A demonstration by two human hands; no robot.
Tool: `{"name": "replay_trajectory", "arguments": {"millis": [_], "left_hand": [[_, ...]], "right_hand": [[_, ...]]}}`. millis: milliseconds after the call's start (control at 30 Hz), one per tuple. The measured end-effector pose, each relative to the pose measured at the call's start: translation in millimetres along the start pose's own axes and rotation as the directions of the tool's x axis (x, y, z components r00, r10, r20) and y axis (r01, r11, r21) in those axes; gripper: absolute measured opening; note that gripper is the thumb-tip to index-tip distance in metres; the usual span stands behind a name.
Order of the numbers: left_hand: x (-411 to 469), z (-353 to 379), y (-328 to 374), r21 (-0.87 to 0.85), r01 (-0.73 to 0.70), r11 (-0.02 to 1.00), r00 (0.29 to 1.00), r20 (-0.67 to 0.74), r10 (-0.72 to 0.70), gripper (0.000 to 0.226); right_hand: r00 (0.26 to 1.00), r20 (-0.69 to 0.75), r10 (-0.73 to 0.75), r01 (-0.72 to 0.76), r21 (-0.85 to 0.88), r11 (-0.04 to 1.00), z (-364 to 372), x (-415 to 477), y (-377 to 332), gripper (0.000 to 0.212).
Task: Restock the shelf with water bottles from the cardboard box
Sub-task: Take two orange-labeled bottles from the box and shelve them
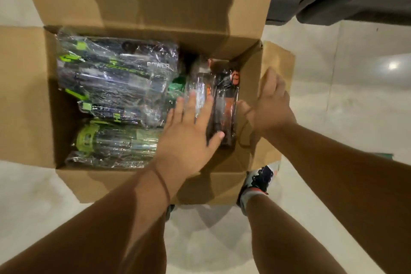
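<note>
Cardboard box [142, 184] is seen open on the floor, flaps folded outward. At its left, plastic-wrapped bottles with green caps [115, 78] are stacked lying flat, filling most of the interior. Further right, a clear wrapped bottle [198, 87] and a dark bottle with orange trim [226, 109] lie side by side against the right wall.

Left hand [189, 138]: fingers spread flat, laid over the clear bottle, thumb touching the dark bottle; nothing is gripped. Right hand [271, 107]: fingers curled loosely over the right box wall beside the right flap [280, 62], thumb tip inside near the dark bottle; closed on the cardboard edge only, as far as can be judged.

Step judged: first selection from the box; no shelf is in view. For a clean pick, the wall should be held back by the right hand while the left fingers are closed around one bottle's body. Slippery wrap is to be expected, so a full wrap-around grasp is advised.
</note>
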State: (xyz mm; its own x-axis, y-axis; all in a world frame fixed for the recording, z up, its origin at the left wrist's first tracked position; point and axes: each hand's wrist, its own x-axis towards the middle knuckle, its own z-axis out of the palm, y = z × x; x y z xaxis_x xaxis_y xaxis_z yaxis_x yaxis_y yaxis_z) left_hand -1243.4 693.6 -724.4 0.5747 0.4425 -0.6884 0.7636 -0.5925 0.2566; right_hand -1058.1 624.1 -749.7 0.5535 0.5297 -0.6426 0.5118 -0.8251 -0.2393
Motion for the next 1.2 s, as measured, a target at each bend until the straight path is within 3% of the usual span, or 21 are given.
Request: {"name": "replay_trajectory", "arguments": {"millis": [100,167,267,400,467,533,600,667,800,1033,1100,1200], "left_hand": [[27,21,-1,0.046,-0.028,0.999,0.999,0.046,0.026,0.084],[44,31,-4,0.104,-0.024,0.994,1.0,0.021,0.022,0.087],[67,39,-6,0.152,-0.02,0.988,0.998,0.07,0.01,0.088],[92,35,0,0.251,-0.034,0.967,0.982,0.187,-0.014,0.074],[106,37,1,0.17,0.014,0.985,0.968,0.243,-0.056,0.059],[122,43,-1,0.007,0.169,0.986,0.939,0.303,-0.163,0.055],[132,45,1,-0.182,0.4,0.898,0.886,0.329,-0.328,0.064],[135,49,9,-0.275,0.516,0.811,0.848,0.296,-0.439,0.074],[134,63,23,-0.403,0.553,0.729,0.833,0.252,-0.493,0.085],[138,84,31,-0.59,0.582,0.559,0.747,0.117,-0.654,0.06],[137,83,32,-0.693,0.547,0.47,0.708,0.084,-0.701,0.062],[129,88,32,-0.699,0.55,0.458,0.72,0.119,-0.683,0.066]], "right_hand": [[0.995,-0.095,0.044,-0.017,0.271,0.962,27,8,-5,0.11],[0.983,-0.174,0.055,0.012,0.364,0.931,36,6,-3,0.104],[0.977,-0.185,0.103,-0.03,0.364,0.931,41,8,-3,0.094],[0.984,-0.118,0.131,-0.079,0.373,0.925,43,11,-3,0.098],[0.986,-0.114,0.121,-0.067,0.395,0.916,42,12,-1,0.093],[0.988,-0.113,0.101,-0.047,0.406,0.913,44,13,1,0.092],[0.99,-0.116,0.08,-0.024,0.418,0.908,45,13,1,0.095],[0.991,-0.113,0.074,-0.016,0.441,0.898,46,12,2,0.097],[0.988,-0.139,0.064,-0.004,0.392,0.92,47,15,1,0.098],[0.99,-0.115,0.078,-0.032,0.356,0.934,50,15,-2,0.098],[0.99,-0.121,0.069,-0.024,0.341,0.94,50,17,0,0.098],[0.991,-0.116,0.074,-0.033,0.319,0.947,52,17,1,0.097]]}}
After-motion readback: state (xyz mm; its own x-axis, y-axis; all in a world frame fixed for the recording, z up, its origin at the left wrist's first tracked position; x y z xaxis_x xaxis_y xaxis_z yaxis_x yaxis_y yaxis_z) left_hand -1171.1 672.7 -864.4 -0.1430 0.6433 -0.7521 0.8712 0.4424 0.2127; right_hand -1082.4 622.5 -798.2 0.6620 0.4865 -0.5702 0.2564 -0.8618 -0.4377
